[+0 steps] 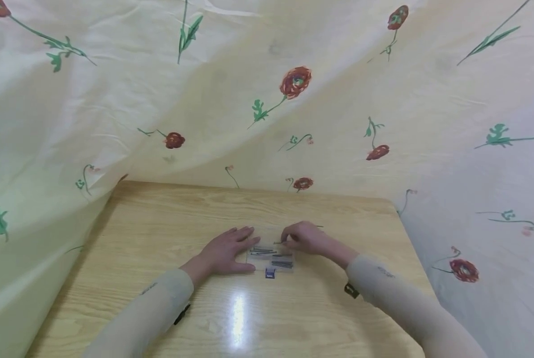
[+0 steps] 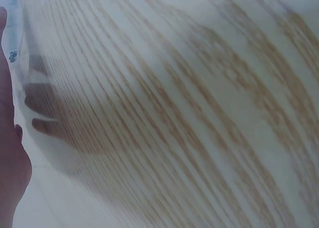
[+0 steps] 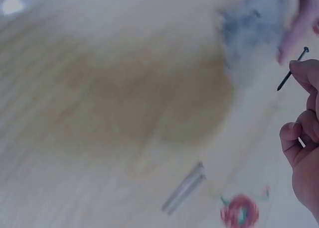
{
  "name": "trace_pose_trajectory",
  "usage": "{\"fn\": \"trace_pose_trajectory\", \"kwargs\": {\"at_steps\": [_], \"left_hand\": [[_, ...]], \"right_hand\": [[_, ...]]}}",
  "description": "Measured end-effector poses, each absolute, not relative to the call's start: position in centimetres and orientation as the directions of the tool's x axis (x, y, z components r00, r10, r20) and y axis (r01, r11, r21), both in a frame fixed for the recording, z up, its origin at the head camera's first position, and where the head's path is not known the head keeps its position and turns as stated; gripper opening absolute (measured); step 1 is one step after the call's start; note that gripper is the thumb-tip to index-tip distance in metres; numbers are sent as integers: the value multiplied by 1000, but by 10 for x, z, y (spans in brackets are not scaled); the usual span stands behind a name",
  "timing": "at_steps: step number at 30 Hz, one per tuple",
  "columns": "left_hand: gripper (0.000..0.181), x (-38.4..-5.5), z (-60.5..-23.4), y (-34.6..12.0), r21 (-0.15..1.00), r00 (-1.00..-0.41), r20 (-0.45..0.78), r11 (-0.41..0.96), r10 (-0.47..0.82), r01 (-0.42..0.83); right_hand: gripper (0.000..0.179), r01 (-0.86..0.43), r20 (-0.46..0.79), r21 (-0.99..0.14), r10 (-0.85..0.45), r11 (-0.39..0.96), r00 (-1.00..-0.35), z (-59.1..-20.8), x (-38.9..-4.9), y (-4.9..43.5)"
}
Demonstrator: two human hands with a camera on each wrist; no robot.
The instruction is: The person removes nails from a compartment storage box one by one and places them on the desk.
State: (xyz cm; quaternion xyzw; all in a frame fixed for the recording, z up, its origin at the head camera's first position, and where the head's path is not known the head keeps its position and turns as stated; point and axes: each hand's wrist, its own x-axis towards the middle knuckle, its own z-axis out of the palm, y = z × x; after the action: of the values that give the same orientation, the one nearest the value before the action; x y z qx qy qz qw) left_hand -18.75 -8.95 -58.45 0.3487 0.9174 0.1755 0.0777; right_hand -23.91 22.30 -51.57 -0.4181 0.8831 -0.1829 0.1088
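Observation:
A clear plastic box (image 1: 259,266) with a blue latch (image 1: 270,273) lies on the table, and several dark nails (image 1: 282,264) sit in its compartments. My left hand (image 1: 226,251) rests at the box's left side with fingers spread and thumb near the front edge. Only the edge of that hand (image 2: 12,163) shows in the left wrist view. Over the back right part of the box, my right hand (image 1: 307,237) pinches a single nail (image 3: 285,80) between thumb and fingertip. The nail is tilted, its head and point both visible in the right wrist view.
Two blurred nail-like pieces (image 3: 184,188) lie side by side on the table beyond my right hand. The wood-grain table (image 1: 181,209) meets a flowered cloth (image 1: 231,124) at its back and sides. A light reflection shines on the tabletop in front.

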Motion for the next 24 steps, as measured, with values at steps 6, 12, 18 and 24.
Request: {"fn": "trace_pose_trajectory", "kwargs": {"at_steps": [6, 12, 18, 24], "left_hand": [[90, -188, -586, -92, 367, -739, -22, 693, 673, 620], [91, -188, -587, -93, 364, -740, -28, 697, 672, 618], [90, -189, -587, -92, 373, -738, -22, 691, 674, 620], [90, -189, -584, -92, 384, -743, -31, 694, 669, 609]], "right_hand": [[4, -696, 44, -289, -717, 658, -696, -510, -251, 265], [6, -639, 23, -234, -653, 732, -757, -528, -255, 297], [4, -624, 24, -206, -633, 754, -774, -540, -257, 312], [7, -601, 24, -221, -611, 768, -791, -546, -259, 315]]}}
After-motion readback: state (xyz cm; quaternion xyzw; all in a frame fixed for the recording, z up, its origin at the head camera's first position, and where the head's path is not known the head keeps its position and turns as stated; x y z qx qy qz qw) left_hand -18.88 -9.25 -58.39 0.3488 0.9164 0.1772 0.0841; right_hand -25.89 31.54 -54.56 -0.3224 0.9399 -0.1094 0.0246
